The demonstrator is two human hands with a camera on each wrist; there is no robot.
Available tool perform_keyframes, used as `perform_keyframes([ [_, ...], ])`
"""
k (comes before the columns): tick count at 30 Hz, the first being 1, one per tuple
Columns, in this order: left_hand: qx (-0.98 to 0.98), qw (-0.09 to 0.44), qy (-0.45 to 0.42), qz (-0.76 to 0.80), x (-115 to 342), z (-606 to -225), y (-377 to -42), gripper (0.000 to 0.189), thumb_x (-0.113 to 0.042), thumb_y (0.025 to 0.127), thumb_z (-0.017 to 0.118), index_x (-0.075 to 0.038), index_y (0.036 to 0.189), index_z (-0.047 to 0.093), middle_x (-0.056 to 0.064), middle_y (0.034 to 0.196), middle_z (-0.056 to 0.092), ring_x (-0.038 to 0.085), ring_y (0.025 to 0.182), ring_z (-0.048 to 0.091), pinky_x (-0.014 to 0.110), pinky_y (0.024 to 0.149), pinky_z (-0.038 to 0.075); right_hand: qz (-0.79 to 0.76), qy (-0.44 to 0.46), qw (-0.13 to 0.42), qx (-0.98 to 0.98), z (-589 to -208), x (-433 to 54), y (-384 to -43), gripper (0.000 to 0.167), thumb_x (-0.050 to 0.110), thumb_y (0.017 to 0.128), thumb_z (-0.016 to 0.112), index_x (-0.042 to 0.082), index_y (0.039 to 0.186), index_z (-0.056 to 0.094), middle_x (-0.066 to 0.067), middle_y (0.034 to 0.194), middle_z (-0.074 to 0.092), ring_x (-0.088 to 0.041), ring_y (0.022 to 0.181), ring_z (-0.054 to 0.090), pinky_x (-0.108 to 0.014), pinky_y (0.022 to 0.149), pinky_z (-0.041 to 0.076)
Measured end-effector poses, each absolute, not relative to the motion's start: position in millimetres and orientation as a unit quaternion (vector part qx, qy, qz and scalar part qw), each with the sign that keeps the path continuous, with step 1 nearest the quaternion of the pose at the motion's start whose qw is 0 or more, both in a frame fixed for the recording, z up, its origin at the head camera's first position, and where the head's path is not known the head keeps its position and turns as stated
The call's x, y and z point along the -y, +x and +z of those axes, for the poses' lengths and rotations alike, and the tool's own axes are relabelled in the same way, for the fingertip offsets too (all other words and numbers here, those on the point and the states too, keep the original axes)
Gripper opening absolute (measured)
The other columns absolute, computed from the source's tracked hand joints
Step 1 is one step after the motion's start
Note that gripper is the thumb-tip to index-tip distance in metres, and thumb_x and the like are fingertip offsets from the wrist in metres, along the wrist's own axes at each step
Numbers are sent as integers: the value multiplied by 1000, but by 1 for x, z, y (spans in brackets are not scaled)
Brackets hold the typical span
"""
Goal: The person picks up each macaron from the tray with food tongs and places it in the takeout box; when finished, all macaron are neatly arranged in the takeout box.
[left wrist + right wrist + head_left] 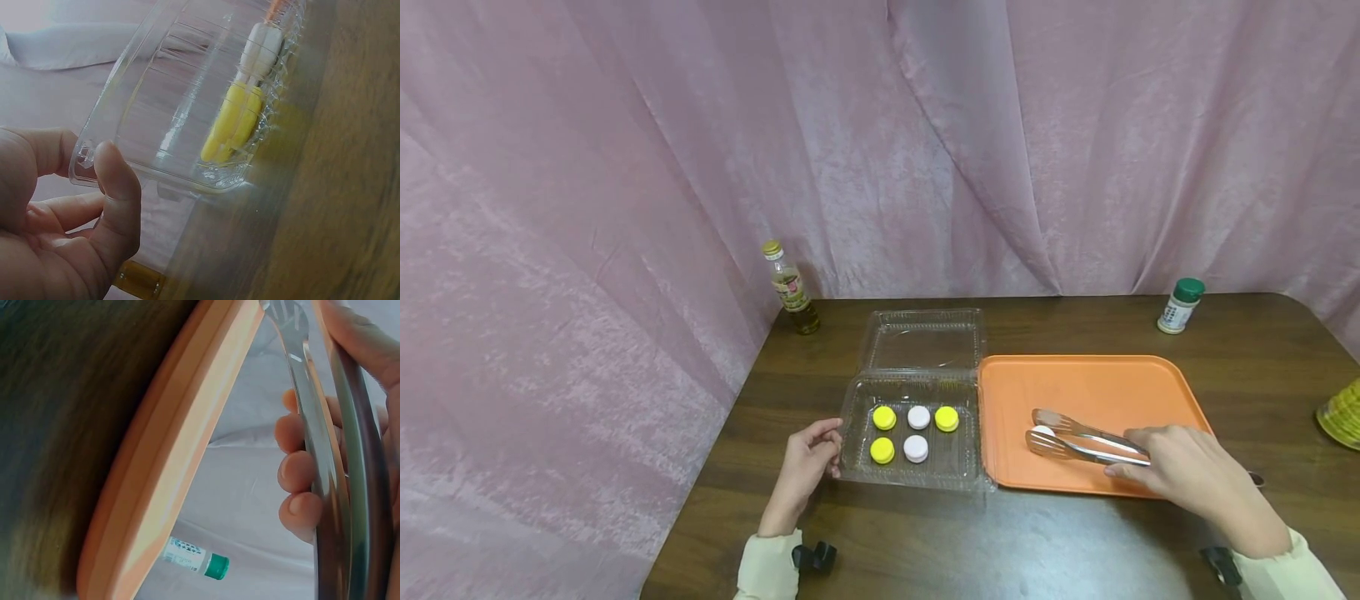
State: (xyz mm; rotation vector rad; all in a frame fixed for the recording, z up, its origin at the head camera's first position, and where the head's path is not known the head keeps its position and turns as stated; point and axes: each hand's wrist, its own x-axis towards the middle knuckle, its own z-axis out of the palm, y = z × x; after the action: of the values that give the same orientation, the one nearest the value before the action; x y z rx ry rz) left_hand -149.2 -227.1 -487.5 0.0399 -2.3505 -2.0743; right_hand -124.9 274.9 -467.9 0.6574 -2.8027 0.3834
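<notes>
My left hand pinches the left rim of a clear plastic clamshell box, its lid folded back flat behind. Inside stand three yellow round pieces, shaped like macarons, and two white ones, in two rows. Over the orange tray to the right, my right hand grips metal serving tongs. Between the slotted tips is another white round piece, partly hidden; whether both tips touch it I cannot tell. In the right wrist view, fingers and thumb wrap the tong arms.
A bottle of yellowish liquid stands at the table's back left corner. At the back right is a green-capped shaker. A yellow-green patterned container is cut off by the right edge. Pink curtains hang behind the wooden table.
</notes>
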Motion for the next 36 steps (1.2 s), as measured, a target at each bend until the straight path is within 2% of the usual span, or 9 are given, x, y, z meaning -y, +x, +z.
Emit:
perform_keyframes([
  [3, 749, 3, 13, -663, 227, -487, -149, 37, 16, 88, 51, 14, 124, 60, 20, 91, 57, 13, 62, 51, 21, 48, 49, 134, 229, 123, 956, -467, -275, -125, 32, 40, 74, 87, 14, 83, 69, 13, 65, 53, -8, 55, 45, -33, 45, 39],
  [10, 749, 3, 10, -663, 227, -489, -149, 38, 15, 88, 52, 15, 125, 59, 20, 92, 58, 14, 63, 52, 22, 48, 50, 132, 241, 139, 951, -460, -273, -127, 33, 38, 74, 87, 12, 85, 71, 12, 65, 54, -8, 55, 47, -34, 44, 40],
  [16, 749, 3, 4, -662, 227, -489, -149, 38, 13, 89, 52, 15, 127, 57, 20, 92, 58, 14, 63, 51, 23, 48, 51, 124, 249, 148, 949, -453, -271, -129, 38, 40, 74, 86, 8, 89, 73, 7, 68, 62, -9, 55, 52, -35, 45, 44],
  [21, 749, 7, 1, -663, 228, -489, -150, 38, 15, 88, 52, 16, 125, 58, 22, 92, 58, 14, 62, 51, 22, 48, 50, 122, 254, 146, 948, -446, -268, -132, 38, 42, 75, 85, 9, 89, 73, 13, 64, 56, -3, 53, 42, -28, 43, 38],
  [23, 749, 7, 2, -662, 228, -489, -150, 38, 15, 88, 51, 16, 125, 58, 23, 93, 58, 14, 63, 51, 22, 48, 50, 124, 257, 144, 948, -442, -266, -133, 35, 42, 76, 85, 11, 88, 72, 16, 62, 48, -1, 52, 35, -25, 43, 34],
  [28, 749, 6, 2, -662, 227, -490, -150, 38, 14, 88, 51, 16, 126, 58, 22, 93, 58, 14, 63, 52, 23, 48, 50, 126, 270, 153, 942, -437, -263, -137, 30, 40, 77, 84, 16, 83, 67, 18, 60, 38, -1, 53, 31, -24, 44, 29],
  [36, 755, 8, 0, -655, 228, -490, -150, 38, 13, 88, 52, 16, 126, 58, 22, 93, 58, 14, 62, 52, 23, 48, 50, 122, 279, 150, 941, -426, -256, -143, 34, 41, 77, 84, 10, 88, 72, 17, 62, 47, -1, 52, 37, -26, 44, 35],
])
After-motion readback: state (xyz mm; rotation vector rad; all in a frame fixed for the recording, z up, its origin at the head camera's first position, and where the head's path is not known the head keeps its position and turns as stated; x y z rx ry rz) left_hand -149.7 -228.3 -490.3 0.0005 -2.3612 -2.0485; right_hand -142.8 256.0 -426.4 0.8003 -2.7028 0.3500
